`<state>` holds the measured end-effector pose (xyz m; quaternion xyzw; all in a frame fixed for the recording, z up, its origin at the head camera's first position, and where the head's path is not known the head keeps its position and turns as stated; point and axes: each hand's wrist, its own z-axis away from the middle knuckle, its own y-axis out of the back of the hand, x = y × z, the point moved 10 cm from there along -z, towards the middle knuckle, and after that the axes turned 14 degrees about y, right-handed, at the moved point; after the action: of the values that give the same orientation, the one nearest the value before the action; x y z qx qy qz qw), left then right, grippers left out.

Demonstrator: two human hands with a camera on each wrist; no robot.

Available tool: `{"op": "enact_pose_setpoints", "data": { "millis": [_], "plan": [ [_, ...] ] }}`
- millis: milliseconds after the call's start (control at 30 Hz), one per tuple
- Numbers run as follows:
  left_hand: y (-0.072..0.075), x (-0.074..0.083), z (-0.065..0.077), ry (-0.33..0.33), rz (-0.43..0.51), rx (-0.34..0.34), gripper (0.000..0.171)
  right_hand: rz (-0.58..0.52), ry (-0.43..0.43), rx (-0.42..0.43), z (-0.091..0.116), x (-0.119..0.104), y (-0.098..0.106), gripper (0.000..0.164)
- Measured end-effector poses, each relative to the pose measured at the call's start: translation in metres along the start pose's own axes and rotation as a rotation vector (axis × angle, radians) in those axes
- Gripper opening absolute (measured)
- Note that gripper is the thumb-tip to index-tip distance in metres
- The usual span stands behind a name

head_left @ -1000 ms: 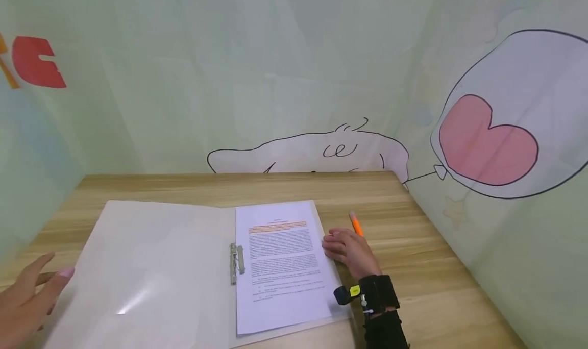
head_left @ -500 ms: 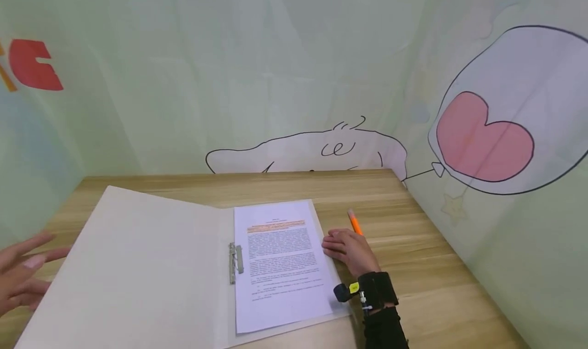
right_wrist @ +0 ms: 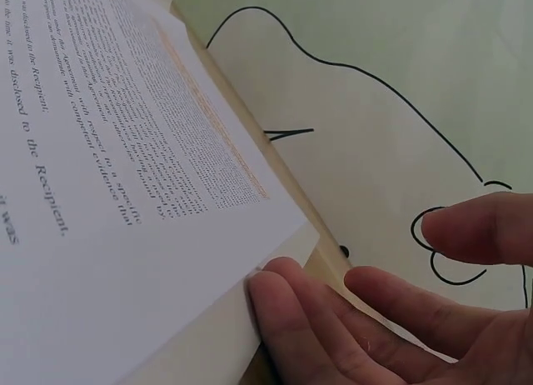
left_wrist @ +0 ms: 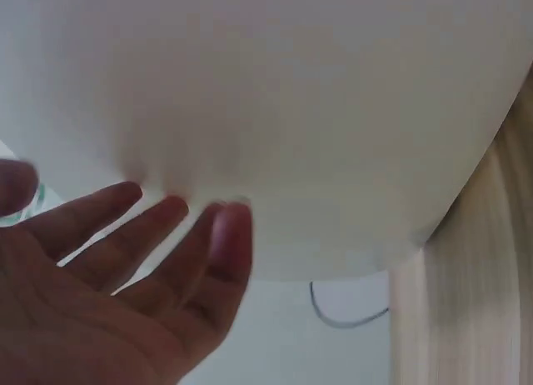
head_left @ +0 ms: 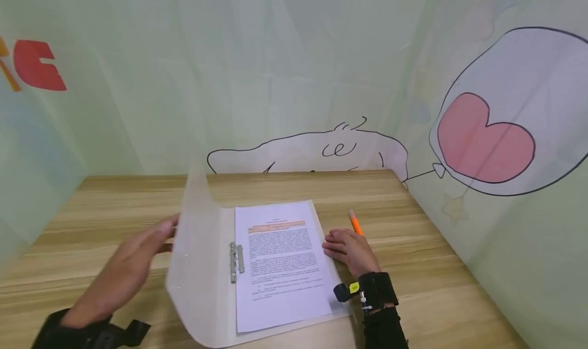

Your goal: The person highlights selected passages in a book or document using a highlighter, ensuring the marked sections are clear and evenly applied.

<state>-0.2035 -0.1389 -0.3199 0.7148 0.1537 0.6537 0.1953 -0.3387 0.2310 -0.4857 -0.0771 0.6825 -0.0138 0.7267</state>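
A white folder lies on the table, its front cover (head_left: 195,267) raised nearly upright and bent. Behind that cover is my left hand (head_left: 126,267), fingers extended; in the left wrist view the fingertips (left_wrist: 175,206) touch or nearly touch the cover's outer face. Printed sheets (head_left: 280,308) with an orange-highlighted passage at the top lie on the folder's right half. Beside them, along the fold, sits a metal clip (head_left: 237,263). My right hand (head_left: 351,249) rests at the folder's right edge, and in the right wrist view its fingertips (right_wrist: 279,297) touch that edge.
An orange highlighter or pen (head_left: 356,222) lies on the wooden table (head_left: 432,267) just beyond my right hand, partly hidden by it. A pale green backdrop (head_left: 294,73) with cartoon drawings stands behind the table and along its sides.
My left hand has moved from the far left toward the middle, and the folder's cover has swung up from lying flat to nearly upright. The right hand has stayed in place.
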Motion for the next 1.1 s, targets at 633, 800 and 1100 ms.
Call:
{"op": "enact_pose_setpoints", "data": {
  "millis": [633,800,1100],
  "plan": [
    [-0.160,-0.006,-0.037,-0.012,-0.634,-0.048,0.051,-0.015,-0.023,-0.017,-0.004,0.003,0.009,0.041],
    [-0.167,-0.009,-0.040,0.001,-0.693,-0.052,0.050,0.011,-0.032,-0.091,-0.001,0.002,0.010,0.045],
    [-0.172,-0.016,-0.038,0.010,-0.743,-0.099,0.051,0.053,-0.051,-0.166,0.003,-0.002,0.021,0.046]
  ]
}}
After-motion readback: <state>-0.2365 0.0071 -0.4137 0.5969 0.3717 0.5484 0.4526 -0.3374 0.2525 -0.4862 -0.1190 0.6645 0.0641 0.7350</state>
